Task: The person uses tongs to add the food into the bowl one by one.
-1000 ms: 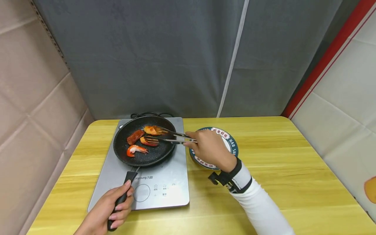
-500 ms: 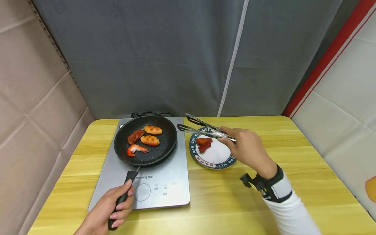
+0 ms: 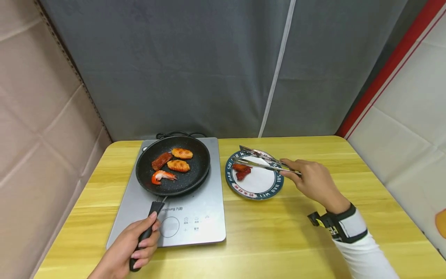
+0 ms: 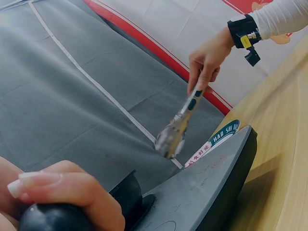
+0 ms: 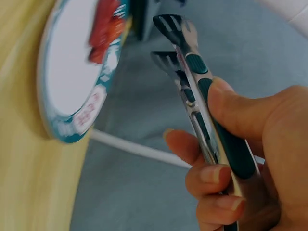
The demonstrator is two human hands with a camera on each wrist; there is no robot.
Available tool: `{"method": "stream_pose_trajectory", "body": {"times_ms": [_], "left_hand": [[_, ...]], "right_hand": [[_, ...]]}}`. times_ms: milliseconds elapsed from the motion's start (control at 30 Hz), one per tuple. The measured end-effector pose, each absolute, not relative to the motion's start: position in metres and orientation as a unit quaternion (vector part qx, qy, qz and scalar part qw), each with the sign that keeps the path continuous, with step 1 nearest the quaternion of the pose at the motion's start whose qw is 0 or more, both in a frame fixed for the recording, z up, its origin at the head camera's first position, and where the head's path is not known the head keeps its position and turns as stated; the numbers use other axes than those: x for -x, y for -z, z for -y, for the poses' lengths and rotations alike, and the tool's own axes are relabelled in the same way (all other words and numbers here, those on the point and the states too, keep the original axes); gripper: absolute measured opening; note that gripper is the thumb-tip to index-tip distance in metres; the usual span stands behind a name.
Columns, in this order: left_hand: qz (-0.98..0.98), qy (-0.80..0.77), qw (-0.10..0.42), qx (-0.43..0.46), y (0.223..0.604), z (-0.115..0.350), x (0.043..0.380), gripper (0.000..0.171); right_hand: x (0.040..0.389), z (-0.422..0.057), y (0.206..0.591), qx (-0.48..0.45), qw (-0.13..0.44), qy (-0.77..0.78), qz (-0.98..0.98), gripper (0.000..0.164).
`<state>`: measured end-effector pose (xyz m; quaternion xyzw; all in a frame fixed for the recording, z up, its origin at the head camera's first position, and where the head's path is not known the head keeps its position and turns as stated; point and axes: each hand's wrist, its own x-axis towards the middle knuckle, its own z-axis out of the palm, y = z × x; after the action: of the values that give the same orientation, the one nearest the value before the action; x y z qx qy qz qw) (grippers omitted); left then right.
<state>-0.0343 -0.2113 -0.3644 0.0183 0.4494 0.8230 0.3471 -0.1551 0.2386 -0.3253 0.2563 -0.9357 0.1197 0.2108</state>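
Note:
My left hand (image 3: 134, 244) grips the black handle of a frying pan (image 3: 188, 182), which sits on a silver induction cooktop (image 3: 195, 236). In the pan lie two browned chicken wings (image 3: 178, 166), a reddish-brown piece of meat (image 3: 162, 161) and a shrimp (image 3: 163, 177). My right hand (image 3: 315, 182) holds metal tongs (image 5: 219, 125) with green grips. Their arms stand apart with nothing between the tips. In the head view the tongs hang over a blue-rimmed plate (image 3: 259, 197). Red-brown food pieces (image 3: 243, 173) lie on its left side, partly covered by the tongs.
A wooden table (image 3: 265, 236) carries the cooktop and plate. A grey curtain (image 3: 181, 69) stands behind it, with padded pale walls (image 3: 59, 135) on both sides. A black cord (image 3: 181, 134) lies behind the pan.
My right hand has drawn the tongs away from the pan, rightward to above the plate, leaving the wings in the pan. The left hand keeps its grip on the handle.

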Motion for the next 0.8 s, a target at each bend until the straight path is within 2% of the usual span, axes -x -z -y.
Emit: {"method": "stream_pose_trajectory", "body": {"times_ms": [333, 800], "left_hand": [[-0.438, -0.829, 0.347, -0.025, 0.366, 0.211, 0.034, 0.036], [-0.422, -0.835, 0.351, -0.039, 0.367, 0.212, 0.035, 0.037]], "right_hand": [[0.17, -0.257, 0.347, -0.242, 0.174, -0.105, 0.949, 0.035], [0.181, -0.252, 0.351, -0.239, 0.1, -0.102, 0.961, 0.039]]}}
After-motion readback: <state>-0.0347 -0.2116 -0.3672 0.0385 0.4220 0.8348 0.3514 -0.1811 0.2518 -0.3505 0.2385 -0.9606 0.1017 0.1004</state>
